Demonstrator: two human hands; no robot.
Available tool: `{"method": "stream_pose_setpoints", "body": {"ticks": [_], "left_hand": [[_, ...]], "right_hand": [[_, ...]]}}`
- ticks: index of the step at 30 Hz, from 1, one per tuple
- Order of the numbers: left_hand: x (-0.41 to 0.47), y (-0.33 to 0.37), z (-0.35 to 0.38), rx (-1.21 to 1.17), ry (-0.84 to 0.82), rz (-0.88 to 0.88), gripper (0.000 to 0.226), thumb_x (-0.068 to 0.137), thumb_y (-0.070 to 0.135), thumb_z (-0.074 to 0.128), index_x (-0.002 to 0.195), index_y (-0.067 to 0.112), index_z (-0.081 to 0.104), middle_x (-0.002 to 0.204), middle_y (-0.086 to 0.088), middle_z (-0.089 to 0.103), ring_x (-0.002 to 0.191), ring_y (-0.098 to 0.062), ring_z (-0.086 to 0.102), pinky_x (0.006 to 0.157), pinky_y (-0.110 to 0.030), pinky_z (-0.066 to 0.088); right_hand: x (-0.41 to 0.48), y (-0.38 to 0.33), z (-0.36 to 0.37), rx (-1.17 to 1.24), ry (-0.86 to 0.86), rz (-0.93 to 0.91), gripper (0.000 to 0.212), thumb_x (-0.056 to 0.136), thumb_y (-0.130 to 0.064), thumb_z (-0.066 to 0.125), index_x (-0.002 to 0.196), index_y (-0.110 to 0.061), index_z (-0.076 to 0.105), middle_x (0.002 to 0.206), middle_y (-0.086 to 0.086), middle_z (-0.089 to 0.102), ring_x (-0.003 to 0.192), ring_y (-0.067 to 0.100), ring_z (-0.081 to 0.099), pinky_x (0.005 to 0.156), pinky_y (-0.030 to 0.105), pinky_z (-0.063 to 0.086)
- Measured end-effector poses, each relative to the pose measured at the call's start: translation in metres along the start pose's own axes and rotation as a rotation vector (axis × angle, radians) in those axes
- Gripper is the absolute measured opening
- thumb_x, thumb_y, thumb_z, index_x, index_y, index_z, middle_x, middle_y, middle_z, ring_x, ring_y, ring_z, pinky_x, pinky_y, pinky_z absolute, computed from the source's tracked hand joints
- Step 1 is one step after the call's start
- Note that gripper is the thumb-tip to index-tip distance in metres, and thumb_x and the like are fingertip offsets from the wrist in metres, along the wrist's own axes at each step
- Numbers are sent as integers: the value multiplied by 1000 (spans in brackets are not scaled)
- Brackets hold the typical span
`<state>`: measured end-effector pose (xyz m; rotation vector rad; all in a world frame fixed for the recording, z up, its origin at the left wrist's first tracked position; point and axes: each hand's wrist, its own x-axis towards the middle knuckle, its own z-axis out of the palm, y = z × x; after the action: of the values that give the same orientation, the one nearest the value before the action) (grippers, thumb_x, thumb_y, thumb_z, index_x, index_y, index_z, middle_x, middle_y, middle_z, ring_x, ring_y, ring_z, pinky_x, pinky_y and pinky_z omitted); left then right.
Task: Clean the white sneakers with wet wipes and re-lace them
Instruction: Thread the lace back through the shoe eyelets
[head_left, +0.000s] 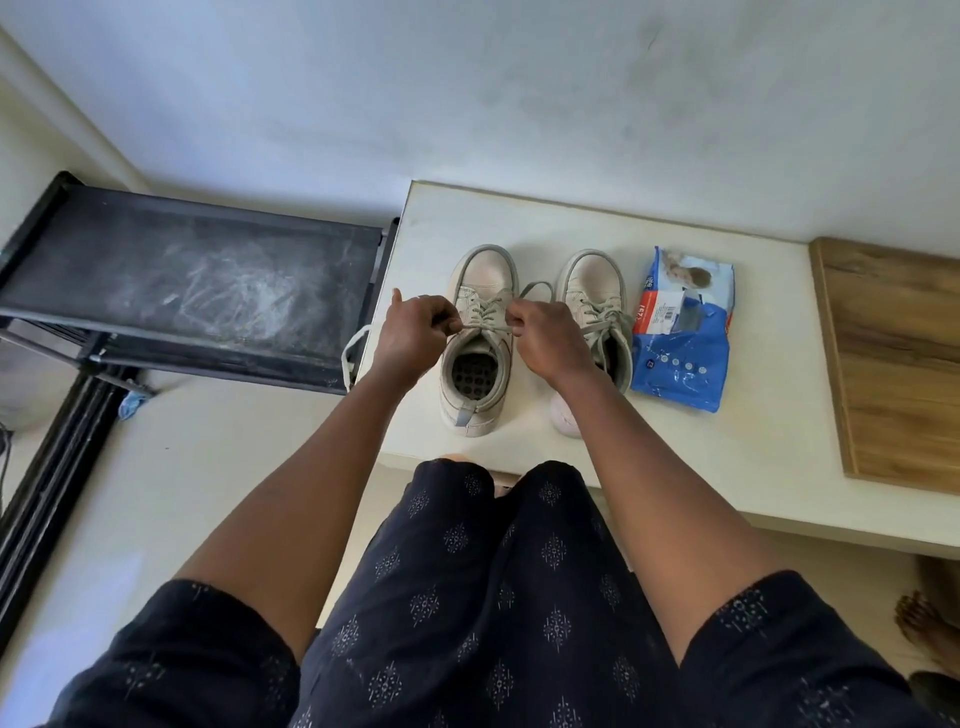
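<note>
Sneakers (480, 332), two, lie side by side, toes toward the wall. Left hand (413, 332) and right hand (543, 338) each pinch the lace (485, 328). One wipes pack (680, 332) lies beside them.

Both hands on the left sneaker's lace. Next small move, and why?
Probably pull the lace ends outward to loosen the top crossing: left hand and right hand each pinch it at the left sneaker's top eyelets, and both sneakers are fully laced.

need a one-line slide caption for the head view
Both hands, left and right, pull the lace ends of the left sneaker on a white table, wipes pack beside the pair.
</note>
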<state>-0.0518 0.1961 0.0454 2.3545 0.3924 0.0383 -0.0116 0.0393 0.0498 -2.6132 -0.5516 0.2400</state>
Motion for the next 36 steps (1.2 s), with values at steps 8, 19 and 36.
{"method": "stream_pose_setpoints", "body": {"ticks": [8,19,36], "left_hand": [[0,-3,-3,8,-54,7,15,93,5,54,92,2,69,88,-7,69,92,-29,60,115,-31,1],[-6,-23,-7,-471,-265,-143,35,100,33,44,83,15,69,94,-1,65,94,-15,56,86,-27,38],[16,16,-18,-677,-420,-66,28,99,-4,36,106,12,57,80,-1,58,60,-3,54,68,-23,38]], "right_hand": [[-4,-2,-3,26,-50,61,19,87,6,46,93,1,63,90,19,67,83,35,60,67,33,44],[-13,-2,-35,870,-380,493,30,94,-22,55,67,-11,53,60,2,41,51,11,35,48,23,27],[6,-29,-48,1354,36,361,15,75,-1,72,69,-14,72,68,-1,70,78,18,58,75,29,45]]}}
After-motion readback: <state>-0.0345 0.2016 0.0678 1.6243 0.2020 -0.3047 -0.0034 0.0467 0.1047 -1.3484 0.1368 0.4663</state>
